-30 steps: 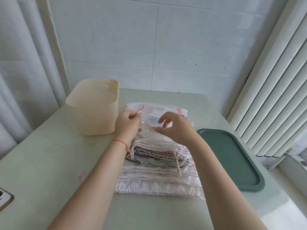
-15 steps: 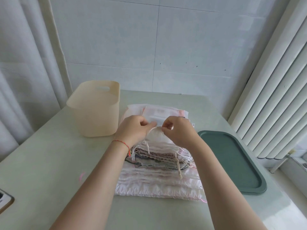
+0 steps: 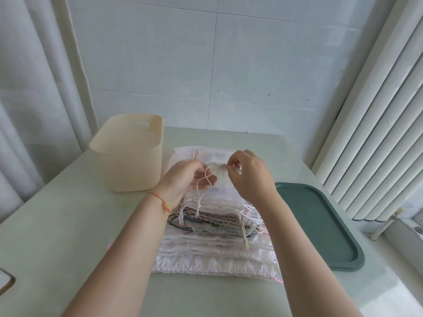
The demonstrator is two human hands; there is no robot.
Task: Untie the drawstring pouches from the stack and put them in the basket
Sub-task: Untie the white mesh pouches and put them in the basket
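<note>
A stack of drawstring pouches [image 3: 215, 245], white, pink and patterned, lies in the middle of the table. Above its far half I hold a small white pouch [image 3: 219, 175] lifted off the stack. My left hand [image 3: 185, 179] grips the pouch's lower part, and the white drawstring [image 3: 203, 179] loops across its fingers and hangs down. My right hand [image 3: 248, 173] pinches the gathered top of the pouch between thumb and fingertips. A cream plastic basket [image 3: 128, 154] stands to the left of the stack, close beside my left hand.
A dark green tray [image 3: 320, 225] lies flat on the table to the right of the stack. Vertical blinds hang along the right side and a curtain on the left. Some flat object [image 3: 5, 280] shows at the table's left front edge.
Both hands have risen a little with the small white pouch. The hands, close together half a second ago, have drawn apart, and the drawstring now loops loosely over my left fingers.
</note>
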